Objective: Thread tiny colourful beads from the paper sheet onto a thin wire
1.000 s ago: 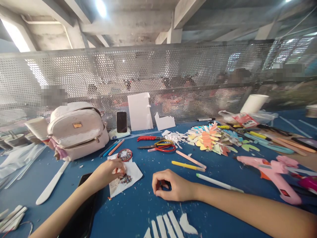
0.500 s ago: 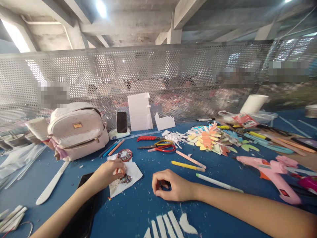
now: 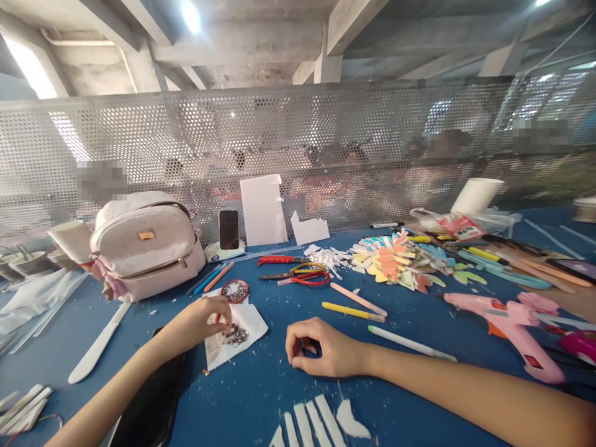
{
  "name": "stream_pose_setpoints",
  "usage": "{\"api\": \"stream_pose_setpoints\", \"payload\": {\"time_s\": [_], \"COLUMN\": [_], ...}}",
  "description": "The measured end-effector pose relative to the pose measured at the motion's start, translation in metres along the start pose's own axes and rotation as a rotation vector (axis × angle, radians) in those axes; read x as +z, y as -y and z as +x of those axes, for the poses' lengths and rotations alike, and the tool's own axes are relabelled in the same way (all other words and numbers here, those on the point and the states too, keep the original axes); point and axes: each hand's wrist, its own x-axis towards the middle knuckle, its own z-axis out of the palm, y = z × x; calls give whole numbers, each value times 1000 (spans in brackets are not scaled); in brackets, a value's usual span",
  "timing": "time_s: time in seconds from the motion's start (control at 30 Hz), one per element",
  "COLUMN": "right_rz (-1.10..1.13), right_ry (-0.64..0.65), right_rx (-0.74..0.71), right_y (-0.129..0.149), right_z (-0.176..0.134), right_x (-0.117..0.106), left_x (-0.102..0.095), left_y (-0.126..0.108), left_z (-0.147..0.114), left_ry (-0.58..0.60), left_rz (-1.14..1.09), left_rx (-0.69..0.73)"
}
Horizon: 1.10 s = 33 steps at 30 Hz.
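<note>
My left hand (image 3: 215, 318) is over a sheet of white paper (image 3: 251, 323), thumb and fingers pinched together beside a small pile of tiny multicoloured bits (image 3: 236, 335). Whether any bits are between the fingertips is too small to tell. Just beyond this hand is a round red-rimmed piece (image 3: 235, 291), covered with similar bits around a pale centre. My right hand (image 3: 321, 347) rests on the blue table (image 3: 261, 397), loosely curled, with nothing visible in it. A black phone (image 3: 149, 397) lies partly under my left forearm.
Scissors (image 3: 302, 277), a red-handled cutter (image 3: 279, 260) and markers (image 3: 354, 311) lie beyond my hands. Cut paper pieces (image 3: 391, 257) are heaped farther back. A pink glue gun (image 3: 507, 323) is right, a pale backpack (image 3: 144, 248) left. White strips (image 3: 311, 422) lie in front.
My left hand has shifted slightly to the left over the paper, still pinched, and its forearm moved with it. The right hand has stayed in place.
</note>
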Motion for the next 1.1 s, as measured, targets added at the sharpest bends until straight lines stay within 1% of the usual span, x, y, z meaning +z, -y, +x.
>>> {"api": "stream_pose_setpoints", "payload": {"time_s": [0.17,0.4,0.57,0.8,1.0,1.1], "right_rz": [9,9,10,-1,11,24], "right_ry": [3,-10,-8,1,-3,-12], "right_rx": [3,3,0,2,-5,8], "right_y": [0,0,2,2,2,3], "right_z": [0,0,1,0,0,1], "right_x": [0,1,0,0,0,0], "left_x": [-8,-6,-7,-8,-10,-11], "left_y": [-10,-2,-4,-9,-8,-13], "left_z": [-7,-8,-9,-11,-13,-12], "left_ry": [72,104,110,84,82,70], "left_rz": [-55,-73,-69,-69,-104,-141], "left_rx": [87,106,91,32,45,52]}}
